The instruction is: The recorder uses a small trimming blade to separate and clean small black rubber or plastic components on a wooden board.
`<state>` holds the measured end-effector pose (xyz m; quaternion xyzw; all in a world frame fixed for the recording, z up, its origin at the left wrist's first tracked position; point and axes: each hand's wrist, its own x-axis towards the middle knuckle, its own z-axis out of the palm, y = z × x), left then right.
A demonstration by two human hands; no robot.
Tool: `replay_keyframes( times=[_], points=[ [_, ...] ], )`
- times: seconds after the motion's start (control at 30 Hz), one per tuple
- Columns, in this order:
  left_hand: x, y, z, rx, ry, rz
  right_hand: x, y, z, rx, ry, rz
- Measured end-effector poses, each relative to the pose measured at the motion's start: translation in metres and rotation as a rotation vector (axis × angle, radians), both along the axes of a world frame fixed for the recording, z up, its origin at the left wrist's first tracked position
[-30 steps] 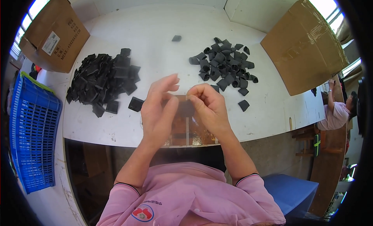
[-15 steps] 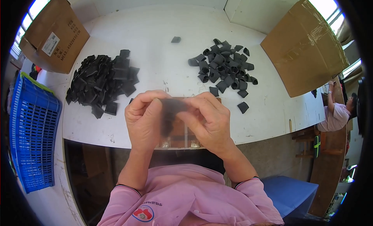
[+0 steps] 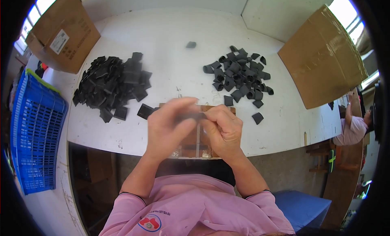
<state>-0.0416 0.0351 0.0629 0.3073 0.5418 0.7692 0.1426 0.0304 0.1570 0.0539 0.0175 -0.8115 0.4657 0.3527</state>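
In front of me, both hands meet over the table's front edge. My right hand (image 3: 224, 130) pinches a small black fabric-like piece (image 3: 190, 116), which is blurred and partly hidden. Around its other end curves my left hand (image 3: 166, 124), thumb and fingers smeared by motion, so its grip on the piece is unclear. Beneath my hands lies a brown taped cardboard panel (image 3: 190, 151). One black piece (image 3: 145, 111) rests just left of my left hand. Further left is a heap of flat black pieces (image 3: 106, 81); to the right lies a looser heap of rounded, tube-like black pieces (image 3: 237, 71).
A lone black piece (image 3: 191, 45) lies far back on the white table (image 3: 170, 65). Cardboard boxes stand at the back left (image 3: 67, 33) and right (image 3: 325, 57). A blue basket (image 3: 38, 134) is at the left edge. Another person (image 3: 352, 124) sits far right.
My left hand has loosened from its pinch into a blurred, wider curve. The black piece has turned from hanging between both hands to lying mostly hidden. The view has shifted slightly.
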Motion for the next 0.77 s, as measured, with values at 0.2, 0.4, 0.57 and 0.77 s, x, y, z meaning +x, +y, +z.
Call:
replay_keyframes(
  times=[0.2,0.4,0.57,0.77],
  points=[
    [-0.004,-0.004,-0.005,-0.173,0.466,0.225,-0.002,-0.016,0.003,0.07,0.04,-0.109],
    [0.011,-0.006,-0.015,-0.233,0.341,0.238,0.001,-0.018,-0.017,0.06,0.059,-0.224],
    [0.02,-0.009,-0.012,-0.19,0.327,0.243,-0.004,-0.011,-0.012,0.24,0.079,-0.193],
    [0.009,-0.012,-0.014,-0.214,0.494,0.318,0.006,-0.032,0.014,0.064,0.008,-0.147]
  ],
)
